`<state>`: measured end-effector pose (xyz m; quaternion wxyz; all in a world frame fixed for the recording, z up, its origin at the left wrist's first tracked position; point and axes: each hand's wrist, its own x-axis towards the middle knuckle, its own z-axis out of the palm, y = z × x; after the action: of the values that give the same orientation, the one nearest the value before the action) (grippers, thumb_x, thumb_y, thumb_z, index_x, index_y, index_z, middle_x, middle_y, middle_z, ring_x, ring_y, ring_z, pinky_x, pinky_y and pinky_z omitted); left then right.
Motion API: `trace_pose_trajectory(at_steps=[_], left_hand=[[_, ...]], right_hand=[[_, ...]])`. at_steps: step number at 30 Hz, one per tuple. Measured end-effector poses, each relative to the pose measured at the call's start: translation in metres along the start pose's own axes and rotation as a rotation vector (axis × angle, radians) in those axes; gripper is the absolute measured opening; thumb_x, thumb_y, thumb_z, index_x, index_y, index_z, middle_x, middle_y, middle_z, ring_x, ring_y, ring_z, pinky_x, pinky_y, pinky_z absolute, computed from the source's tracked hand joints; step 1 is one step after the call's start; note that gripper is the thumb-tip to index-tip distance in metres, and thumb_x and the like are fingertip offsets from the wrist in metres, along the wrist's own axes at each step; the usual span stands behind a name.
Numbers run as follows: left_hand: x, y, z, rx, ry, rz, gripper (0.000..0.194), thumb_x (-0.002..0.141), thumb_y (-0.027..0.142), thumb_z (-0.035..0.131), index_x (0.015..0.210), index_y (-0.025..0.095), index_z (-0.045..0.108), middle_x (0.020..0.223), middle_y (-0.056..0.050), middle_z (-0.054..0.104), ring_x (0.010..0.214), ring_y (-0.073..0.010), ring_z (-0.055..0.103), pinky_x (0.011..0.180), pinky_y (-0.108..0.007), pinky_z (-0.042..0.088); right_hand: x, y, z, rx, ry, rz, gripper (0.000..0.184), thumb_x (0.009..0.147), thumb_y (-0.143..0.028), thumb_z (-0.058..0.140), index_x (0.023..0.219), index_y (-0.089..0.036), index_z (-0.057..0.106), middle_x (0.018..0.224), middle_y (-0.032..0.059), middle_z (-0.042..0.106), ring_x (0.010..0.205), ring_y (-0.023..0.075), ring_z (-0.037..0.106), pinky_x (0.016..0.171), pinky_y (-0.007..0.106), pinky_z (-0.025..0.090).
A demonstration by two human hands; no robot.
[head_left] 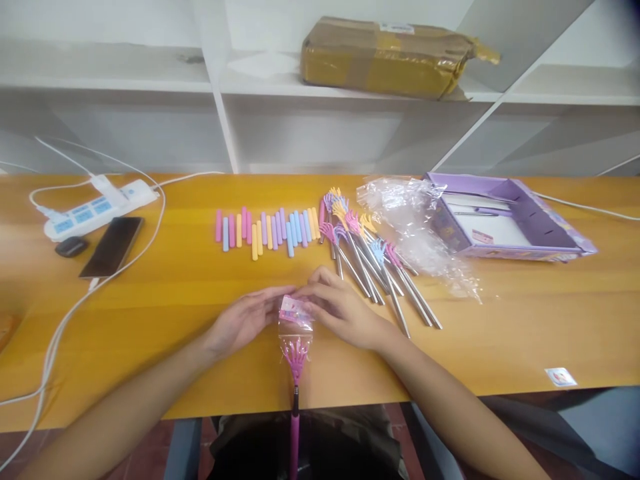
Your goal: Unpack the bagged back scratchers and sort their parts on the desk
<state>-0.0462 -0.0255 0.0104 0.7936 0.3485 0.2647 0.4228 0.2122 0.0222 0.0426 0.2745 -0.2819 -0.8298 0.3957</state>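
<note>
My left hand [250, 321] and my right hand [345, 308] are closed on the top end of a clear plastic bag [296, 327], one at either corner. A small pink printed label shows in the bag's upper part. Inside lies a pink hand-shaped back scratcher [296, 360], its claw toward my fingers. Its pink handle reaches past the table's front edge toward my lap. Beyond my right hand is a pile of back scratchers [373, 257] with coloured claws and metal rods. A row of coloured handle sleeves [275, 230] lies farther back.
Crumpled clear bags [420, 227] lie by a purple box [510, 250] at the right. On the left are a power strip [103, 208], white cables, a phone [113, 247] and a small black object [71, 247]. A taped carton [385, 59] sits on the shelf behind.
</note>
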Motion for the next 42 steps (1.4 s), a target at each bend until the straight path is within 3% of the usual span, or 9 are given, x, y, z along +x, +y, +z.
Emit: trace_pose_trajectory(at_steps=[5,12,16,19,36,39,42], left_hand=[[-0.0010,0.0017,0.0027,0.006,-0.038,-0.008,0.051,0.109,0.042,0.050,0.150,0.018,0.067,0.159,-0.016,0.061,0.148,-0.0363,0.054,0.123,-0.053,0.037],[-0.0017,0.0041,0.0027,0.062,-0.062,-0.002,0.052,0.110,0.045,0.048,0.153,0.020,0.066,0.164,-0.014,0.057,0.153,-0.0362,0.048,0.125,-0.052,0.033],[-0.0020,0.0035,0.0015,0.078,-0.041,0.007,0.052,0.109,0.045,0.049,0.151,0.020,0.067,0.160,-0.014,0.061,0.151,-0.0356,0.050,0.125,-0.050,0.034],[-0.0020,0.0025,-0.0003,0.092,-0.040,0.003,0.053,0.109,0.047,0.049,0.152,0.020,0.067,0.158,-0.014,0.063,0.148,-0.0356,0.052,0.122,-0.049,0.036],[-0.0032,0.0005,-0.0041,0.108,-0.059,-0.019,0.053,0.110,0.047,0.047,0.154,0.023,0.064,0.164,-0.012,0.057,0.155,-0.0354,0.046,0.125,-0.050,0.033],[-0.0032,0.0020,-0.0020,0.132,-0.033,-0.023,0.053,0.109,0.049,0.051,0.153,0.023,0.065,0.164,-0.013,0.057,0.154,-0.0364,0.048,0.124,-0.051,0.036],[-0.0038,0.0053,0.0021,0.199,-0.027,-0.034,0.056,0.104,0.046,0.064,0.155,0.025,0.062,0.165,-0.015,0.055,0.153,-0.0384,0.050,0.123,-0.052,0.040]], right_hand=[[0.0005,-0.0012,0.0029,0.062,-0.009,0.029,0.029,0.111,-0.036,0.058,0.136,-0.030,0.071,0.105,0.0049,0.050,0.093,0.0197,0.056,0.084,0.036,0.055],[0.0006,-0.0020,0.0024,0.056,-0.023,0.033,0.026,0.111,-0.034,0.058,0.131,-0.031,0.073,0.105,0.0052,0.053,0.096,0.0208,0.058,0.086,0.036,0.056],[-0.0006,-0.0015,-0.0010,0.033,0.032,0.029,0.024,0.111,-0.030,0.056,0.127,-0.030,0.074,0.107,0.0060,0.052,0.099,0.0216,0.059,0.083,0.036,0.055],[-0.0012,-0.0023,-0.0024,0.015,0.004,0.013,0.024,0.111,-0.027,0.056,0.120,-0.029,0.077,0.106,0.0064,0.053,0.097,0.0215,0.059,0.082,0.036,0.054],[-0.0027,-0.0038,0.0069,-0.023,-0.034,-0.050,0.037,0.099,-0.012,0.060,0.131,-0.027,0.071,0.104,0.0052,0.052,0.089,0.0204,0.057,0.075,0.036,0.053],[-0.0034,-0.0025,0.0063,-0.082,-0.026,-0.117,0.036,0.099,-0.012,0.058,0.129,-0.028,0.069,0.104,0.0056,0.054,0.089,0.0216,0.058,0.075,0.037,0.054],[-0.0035,-0.0003,0.0037,-0.150,0.085,-0.091,0.037,0.102,-0.020,0.060,0.138,-0.027,0.060,0.112,0.0081,0.058,0.093,0.0232,0.061,0.080,0.040,0.056]])
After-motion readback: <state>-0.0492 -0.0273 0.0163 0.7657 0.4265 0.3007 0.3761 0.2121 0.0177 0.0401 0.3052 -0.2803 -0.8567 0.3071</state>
